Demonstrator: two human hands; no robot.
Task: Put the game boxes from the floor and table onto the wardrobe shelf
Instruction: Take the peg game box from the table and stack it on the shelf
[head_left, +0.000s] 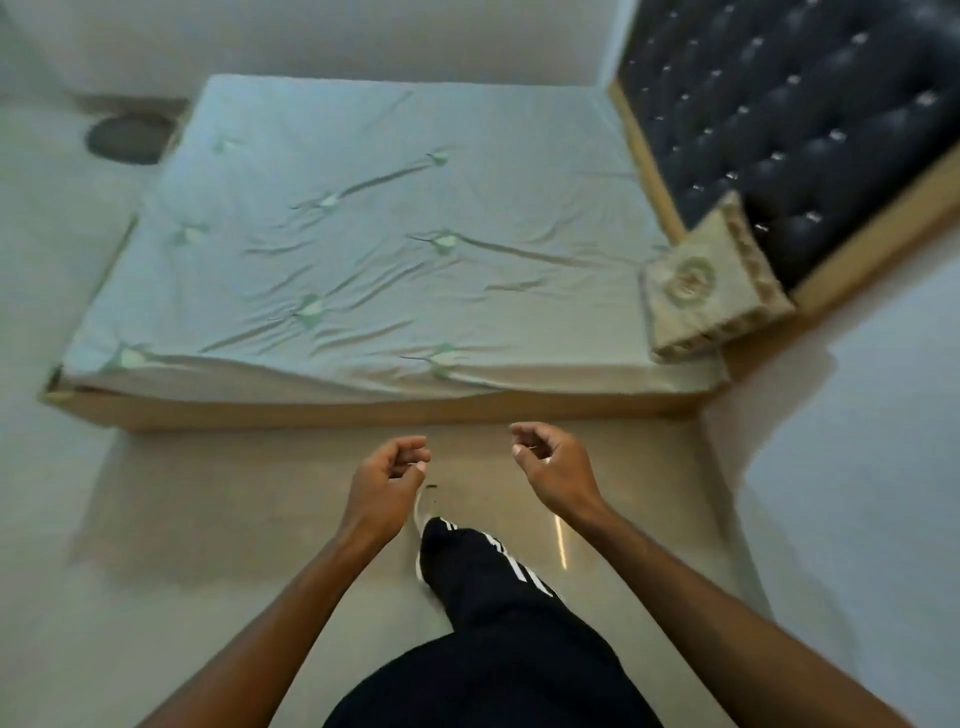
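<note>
Two forearms reach forward; your left hand (387, 480) and right hand (553, 467) hover apart, fingers loosely curled, holding nothing. Beyond them stands the bed (389, 234); beneath them, the floor (208, 519). Where the game boxes lie, you cannot tell.

Left hand (387, 480), right hand (553, 467) (both loosely curled)

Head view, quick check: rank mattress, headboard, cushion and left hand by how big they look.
1. mattress
2. headboard, cut off by the frame edge
3. cushion
4. left hand, which looks smallest even though it is nearest the camera
</note>
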